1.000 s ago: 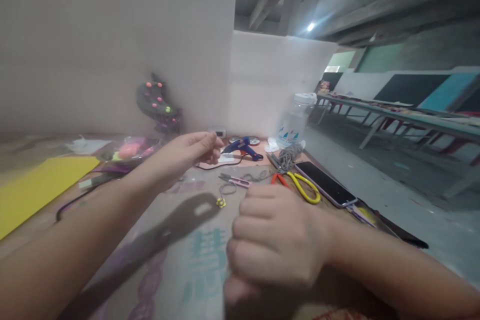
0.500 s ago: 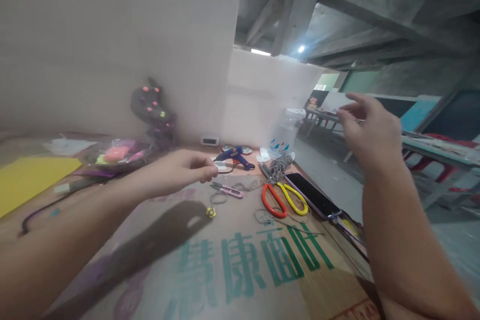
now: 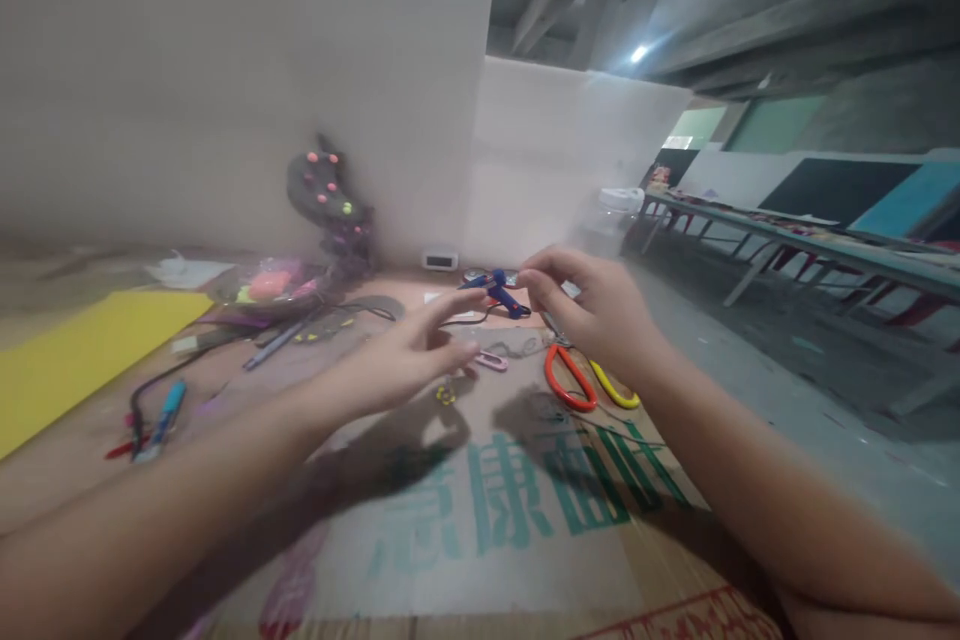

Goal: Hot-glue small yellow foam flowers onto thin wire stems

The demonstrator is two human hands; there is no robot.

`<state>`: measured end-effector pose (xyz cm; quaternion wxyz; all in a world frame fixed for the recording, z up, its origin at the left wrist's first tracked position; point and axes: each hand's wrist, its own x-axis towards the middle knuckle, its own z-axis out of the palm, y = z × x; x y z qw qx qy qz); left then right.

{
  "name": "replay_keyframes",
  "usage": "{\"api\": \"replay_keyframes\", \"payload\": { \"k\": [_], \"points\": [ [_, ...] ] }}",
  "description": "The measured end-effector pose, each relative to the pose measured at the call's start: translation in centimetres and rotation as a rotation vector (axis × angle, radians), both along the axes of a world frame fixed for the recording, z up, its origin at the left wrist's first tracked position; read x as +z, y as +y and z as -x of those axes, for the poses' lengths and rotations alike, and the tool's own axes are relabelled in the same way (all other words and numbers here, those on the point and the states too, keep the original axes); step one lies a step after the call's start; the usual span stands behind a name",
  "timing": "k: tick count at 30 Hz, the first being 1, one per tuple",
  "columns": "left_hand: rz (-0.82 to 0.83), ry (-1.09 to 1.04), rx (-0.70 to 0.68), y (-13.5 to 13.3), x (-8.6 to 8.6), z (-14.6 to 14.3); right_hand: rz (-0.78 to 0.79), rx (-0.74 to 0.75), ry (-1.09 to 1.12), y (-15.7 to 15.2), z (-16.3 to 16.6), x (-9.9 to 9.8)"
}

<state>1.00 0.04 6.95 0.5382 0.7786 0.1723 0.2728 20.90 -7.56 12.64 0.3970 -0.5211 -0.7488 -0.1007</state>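
My left hand (image 3: 409,360) reaches forward over the cardboard sheet (image 3: 510,510), fingers stretched out and apart, with nothing visible in them. My right hand (image 3: 596,310) hovers just to its right, thumb and forefinger pinched together near the blue glue gun (image 3: 496,291); whatever sits in the pinch is too small to make out. Below the hands lie red-and-yellow-handled scissors (image 3: 574,385), small pink snips (image 3: 491,360) and a tiny yellow bead flower (image 3: 446,394).
White partition boards (image 3: 300,90) wall the back of the table. A dark ornament with coloured dots (image 3: 324,190) leans there. A yellow sheet (image 3: 75,350), a blue pen (image 3: 163,410) and cables lie left. A plastic jar (image 3: 616,210) stands right; long tables (image 3: 795,232) beyond.
My right hand came down from the raised position at right and now pinches close to my left hand. My left hand opened its fingers and shifted slightly right.
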Motion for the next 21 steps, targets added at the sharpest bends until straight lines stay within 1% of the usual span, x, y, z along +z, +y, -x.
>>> {"api": "replay_keyframes", "payload": {
  "k": [1,2,3,4,6,8,10,11,12,13,14,15,16,17,19,21],
  "points": [
    [0.052,-0.063,-0.093,-0.6,0.0,-0.5,0.015,0.032,0.018,0.1,0.4,-0.3],
    [0.093,-0.115,-0.143,-1.3,0.0,-0.9,0.027,0.061,0.034,0.1,0.8,-0.7],
    [0.128,-0.153,-0.161,-1.9,0.2,-1.3,0.037,0.085,0.043,0.1,1.2,-1.0],
    [0.157,-0.164,-0.135,-2.3,0.3,-1.5,0.049,0.102,0.049,0.2,1.4,-1.2],
    [0.174,-0.101,-0.044,-2.8,0.8,-1.5,0.074,0.116,0.064,0.2,1.7,-1.5],
    [0.133,-0.043,0.041,-2.3,1.1,-1.1,0.107,0.117,0.114,0.4,1.4,-1.2],
    [0.106,-0.063,0.106,-1.2,1.2,-0.4,0.099,0.103,0.238,0.6,0.3,-0.5],
    [0.118,-0.101,0.124,-0.5,1.2,-0.1,0.068,0.101,0.327,0.8,-0.6,0.0],
    [0.135,-0.130,0.141,0.2,1.1,0.1,0.003,0.112,0.436,1.0,-1.6,0.5],
    [0.150,-0.138,0.149,0.9,1.1,0.3,-0.088,0.149,0.553,1.2,-2.6,1.0],
    [0.162,-0.156,0.162,1.4,1.2,0.5,-0.147,0.200,0.651,1.4,-3.5,1.4],
    [0.174,-0.184,0.172,1.8,1.3,0.6,-0.141,0.222,0.682,1.6,-4.1,1.6],
    [0.185,-0.207,0.178,2.0,1.5,0.6,-0.077,0.219,0.662,1.7,-4.3,1.4],
    [0.196,-0.226,0.180,1.9,1.8,0.7,0.031,0.198,0.606,1.9,-4.2,1.0],
    [0.211,-0.262,0.182,1.3,2.6,0.8,0.321,0.184,0.467,2.1,-2.7,-0.8],
    [0.209,-0.304,0.172,0.5,3.2,0.9,0.518,0.346,0.417,2.3,-0.1,-3.4]
  ]
}}
